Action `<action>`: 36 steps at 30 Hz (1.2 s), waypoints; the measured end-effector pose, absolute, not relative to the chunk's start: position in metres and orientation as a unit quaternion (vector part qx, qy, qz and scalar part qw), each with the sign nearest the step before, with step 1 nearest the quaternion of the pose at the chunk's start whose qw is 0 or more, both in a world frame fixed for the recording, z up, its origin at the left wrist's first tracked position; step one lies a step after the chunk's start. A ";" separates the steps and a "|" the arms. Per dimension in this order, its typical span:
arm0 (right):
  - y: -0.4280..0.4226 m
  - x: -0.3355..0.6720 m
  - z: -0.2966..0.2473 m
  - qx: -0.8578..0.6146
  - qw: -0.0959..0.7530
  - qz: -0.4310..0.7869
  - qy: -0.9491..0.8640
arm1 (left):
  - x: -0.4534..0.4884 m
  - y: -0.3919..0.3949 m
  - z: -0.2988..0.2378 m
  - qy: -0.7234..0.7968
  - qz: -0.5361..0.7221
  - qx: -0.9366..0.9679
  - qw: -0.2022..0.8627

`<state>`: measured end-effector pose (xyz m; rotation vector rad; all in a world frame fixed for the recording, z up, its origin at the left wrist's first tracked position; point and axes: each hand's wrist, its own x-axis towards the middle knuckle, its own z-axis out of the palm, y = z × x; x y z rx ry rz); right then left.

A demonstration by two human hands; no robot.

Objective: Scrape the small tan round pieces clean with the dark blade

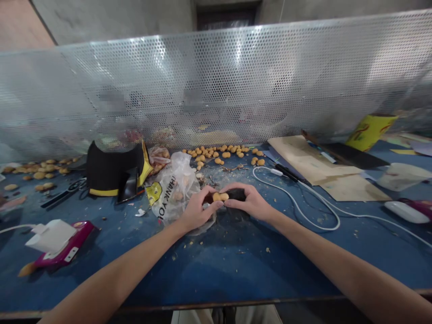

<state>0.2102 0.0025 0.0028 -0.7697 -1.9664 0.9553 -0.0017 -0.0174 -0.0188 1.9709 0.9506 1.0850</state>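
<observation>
The left hand [197,209] and the right hand [248,201] are together above the centre of a blue-topped table [216,270], with the fingertips meeting. Both hands are clamped on a dark, rounded lump [236,194]. Two tan, nugget-shaped pieces [218,196] sit against the left side of the lump, between the hands. The material of the lump cannot be reliably determined from this view.

All locations below are given relative to the clear plastic bag printed "THANK YOU" [173,189]. The hands are just to the right of the bag. A scattered group of loose tan pieces [216,153] lies behind the bag and to its right. A black-and-yellow fabric piece [114,168] lies touching the bag's left side. Farther left of the bag are black-handled scissors [64,193], more loose tan pieces [37,171], and a white plug adapter [50,236] resting on a magenta package [67,243]. Well to the right of the bag are a looped white cable [297,202], beige cardboard sheets [313,166], and a tilted yellow cylinder [369,132]. A perforated metal screen [216,85] stands upright behind the bag, along the far side of the table.
</observation>
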 end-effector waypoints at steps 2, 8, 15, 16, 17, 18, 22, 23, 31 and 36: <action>0.001 0.210 0.002 -0.301 0.402 0.367 -0.783 | -0.001 -0.018 -0.018 0.359 0.425 0.746 0.366; 0.000 0.208 -0.001 -0.298 0.408 0.370 -0.780 | -0.002 -0.016 -0.019 0.368 0.399 0.739 0.398; 0.001 0.205 -0.002 -0.314 0.414 0.417 -0.746 | -0.001 -0.015 -0.018 0.355 0.451 0.750 0.330; 0.001 0.205 -0.003 -0.317 0.415 0.434 -0.734 | -0.001 -0.015 -0.018 0.355 0.452 0.756 0.312; 0.001 0.204 -0.004 -0.319 0.415 0.455 -0.721 | -0.002 -0.014 -0.018 0.355 0.452 0.764 0.294; 0.001 0.203 -0.006 -0.321 0.412 0.476 -0.708 | -0.002 -0.014 -0.017 0.355 0.450 0.771 0.279; 0.002 0.202 -0.009 -0.326 0.414 0.498 -0.689 | -0.004 -0.014 -0.017 0.369 0.435 0.763 0.304; 0.002 0.202 -0.009 -0.325 0.417 0.486 -0.696 | -0.003 -0.013 -0.018 0.377 0.425 0.754 0.329; -0.001 0.202 -0.005 -0.318 0.416 0.428 -0.736 | -0.001 -0.013 -0.020 0.392 0.390 0.743 0.378; -0.002 0.200 -0.005 -0.328 0.421 0.445 -0.719 | -0.003 -0.016 -0.014 0.394 0.402 0.795 0.228</action>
